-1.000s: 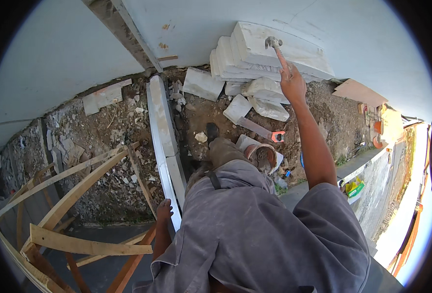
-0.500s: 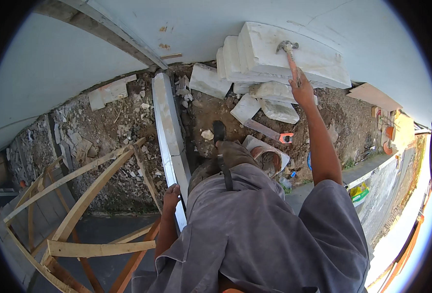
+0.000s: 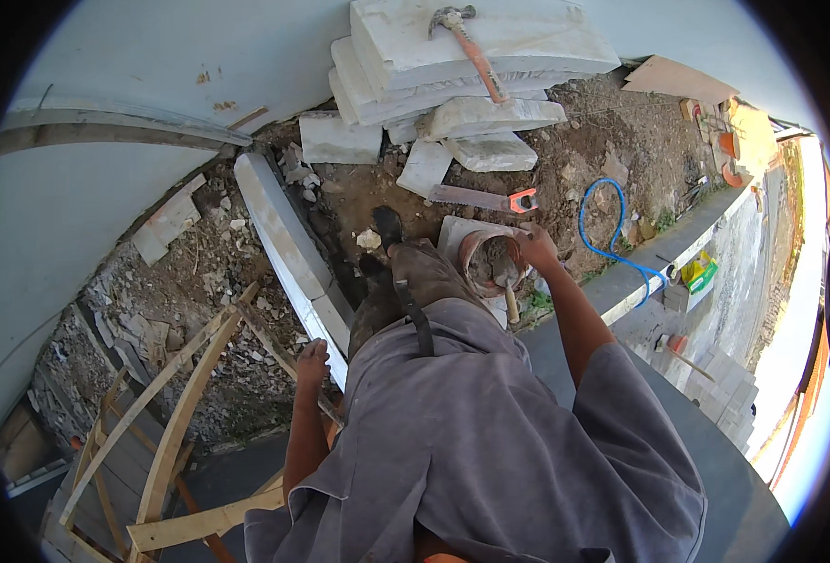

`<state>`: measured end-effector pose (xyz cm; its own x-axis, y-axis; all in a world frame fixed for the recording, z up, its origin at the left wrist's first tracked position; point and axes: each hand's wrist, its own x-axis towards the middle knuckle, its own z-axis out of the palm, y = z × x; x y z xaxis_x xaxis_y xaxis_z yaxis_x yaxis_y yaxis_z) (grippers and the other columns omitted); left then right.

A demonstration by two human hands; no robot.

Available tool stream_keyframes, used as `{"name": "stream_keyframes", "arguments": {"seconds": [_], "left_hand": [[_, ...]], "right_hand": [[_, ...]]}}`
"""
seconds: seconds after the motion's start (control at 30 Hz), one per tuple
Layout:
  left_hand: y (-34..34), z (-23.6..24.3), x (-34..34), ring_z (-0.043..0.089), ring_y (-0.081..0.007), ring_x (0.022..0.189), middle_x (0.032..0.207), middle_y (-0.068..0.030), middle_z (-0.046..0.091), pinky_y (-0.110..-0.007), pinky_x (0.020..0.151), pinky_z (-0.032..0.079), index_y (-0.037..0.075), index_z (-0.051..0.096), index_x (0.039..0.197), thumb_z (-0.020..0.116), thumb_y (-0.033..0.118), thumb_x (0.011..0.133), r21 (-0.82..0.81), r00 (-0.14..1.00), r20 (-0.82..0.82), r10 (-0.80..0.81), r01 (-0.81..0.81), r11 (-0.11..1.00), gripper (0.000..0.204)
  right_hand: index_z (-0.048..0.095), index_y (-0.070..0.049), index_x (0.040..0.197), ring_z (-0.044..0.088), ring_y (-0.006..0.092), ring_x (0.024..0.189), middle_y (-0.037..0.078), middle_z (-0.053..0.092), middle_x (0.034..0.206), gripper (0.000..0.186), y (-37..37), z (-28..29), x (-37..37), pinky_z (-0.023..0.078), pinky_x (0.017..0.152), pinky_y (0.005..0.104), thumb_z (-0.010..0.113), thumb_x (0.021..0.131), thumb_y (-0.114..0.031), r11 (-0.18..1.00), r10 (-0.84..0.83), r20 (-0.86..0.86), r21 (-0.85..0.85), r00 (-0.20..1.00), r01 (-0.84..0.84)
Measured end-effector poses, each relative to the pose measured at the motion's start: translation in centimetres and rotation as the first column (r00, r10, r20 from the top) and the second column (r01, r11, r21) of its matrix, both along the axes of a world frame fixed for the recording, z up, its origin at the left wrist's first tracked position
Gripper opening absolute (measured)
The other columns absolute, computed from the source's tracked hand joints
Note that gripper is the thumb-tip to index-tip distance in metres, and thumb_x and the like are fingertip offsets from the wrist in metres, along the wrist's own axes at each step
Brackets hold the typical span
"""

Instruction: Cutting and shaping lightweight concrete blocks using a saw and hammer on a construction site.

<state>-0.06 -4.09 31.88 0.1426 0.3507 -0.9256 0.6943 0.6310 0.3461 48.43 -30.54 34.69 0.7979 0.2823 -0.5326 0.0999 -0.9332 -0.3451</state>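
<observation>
- Moved since the earlier frame, head view: the right hand (image 3: 537,248), which we now find down at the bucket (image 3: 465,258) and well apart from the hammer (image 3: 472,49); the view itself also shifts, bringing more of a blue hose (image 3: 582,220) into our sight.
- Right hand: at the bucket's right rim, fingers bent at the edge; we cannot tell whether they pinch it.
- Left hand (image 3: 312,360): low, fingers curled, just beside the white edge of a long pale beam (image 3: 288,225); we cannot tell whether anything is in its grip.
- Bucket: one, reddish, on the ground ahead of our right leg, containing grey mix (image 3: 497,257).
- Trowel (image 3: 511,305): one, wooden-handled, its handle jutting over the bucket's near side.
- Hammer: one, claw type, released, lying on the stack of white blocks (image 3: 546,38), head away from us, handle reaching past the near edge.
- Handsaw (image 3: 476,197): one, orange grip, flat on the soil between loose block pieces and bucket.
- Blue hose: looped, right of the bucket.
- Timber frame (image 3: 180,530): at our lower left, beyond the left forearm.
</observation>
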Motion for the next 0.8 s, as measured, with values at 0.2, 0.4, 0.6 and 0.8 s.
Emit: {"name": "stream_keyframes", "arguments": {"seconds": [0.2, 0.4, 0.6, 0.8], "left_hand": [[0.8, 0.8, 0.0, 0.047, -0.0090, 0.059, 0.072, 0.0005, 0.053, -0.025, 0.051, 0.040, 0.003, 0.063, 0.100, 0.060, 0.035, 0.091, 0.053, 0.999, -0.026, -0.047, 0.049, 0.997, 0.034], [0.8, 0.0, 1.5, 0.051, -0.0100, 0.065, 0.077, -0.0012, 0.056, -0.026, 0.055, 0.042, 0.002, 0.062, 0.111, 0.061, 0.034, 0.091, 0.087, 0.980, -0.011, -0.198, 0.198, 0.976, 0.039], [0.9, -0.8, -0.5, 0.051, -0.0081, 0.066, 0.078, -0.0019, 0.057, -0.025, 0.051, 0.041, 0.002, 0.061, 0.118, 0.064, 0.031, 0.089, 0.035, 0.997, 0.062, 0.044, -0.046, 0.998, 0.041], [0.5, -0.4, 2.1, 0.062, -0.0315, 0.108, 0.113, -0.0228, 0.065, -0.036, 0.093, 0.047, -0.004, 0.061, 0.118, 0.064, 0.040, 0.085, 0.274, 0.991, -0.021, -0.131, 0.131, 0.953, 0.055]], "right_hand": [[0.068, -0.001, 0.089, 0.067, 0.0314, 0.074, 0.018, 0.067, 0.078, 0.026, -8.1, -6.6, -13.8, 0.052, 0.072, 0.0413, 0.061, 0.083, -0.025, 0.999, 0.008, -0.433, -0.030, 0.901, -0.024], [0.069, -0.005, 0.104, 0.064, 0.0387, 0.091, 0.022, 0.067, 0.093, 0.028, -5.6, -6.2, -15.4, 0.050, 0.082, 0.0439, 0.060, 0.081, -0.019, 0.979, 0.169, -0.331, 0.162, 0.928, -0.120], [0.067, -0.001, 0.102, 0.065, 0.0295, 0.075, 0.017, 0.067, 0.078, 0.028, 0.1, -2.4, -10.4, 0.051, 0.073, 0.0408, 0.063, 0.079, -0.016, 0.989, 0.015, -0.342, 0.142, 0.940, 0.036], [0.064, -0.004, 0.103, 0.058, 0.0118, 0.056, 0.003, 0.060, 0.073, 0.020, 1.7, -0.8, -4.9, 0.045, 0.047, 0.0269, 0.057, 0.090, -0.018, 0.951, -0.096, -0.454, 0.221, 0.886, 0.216]]}}
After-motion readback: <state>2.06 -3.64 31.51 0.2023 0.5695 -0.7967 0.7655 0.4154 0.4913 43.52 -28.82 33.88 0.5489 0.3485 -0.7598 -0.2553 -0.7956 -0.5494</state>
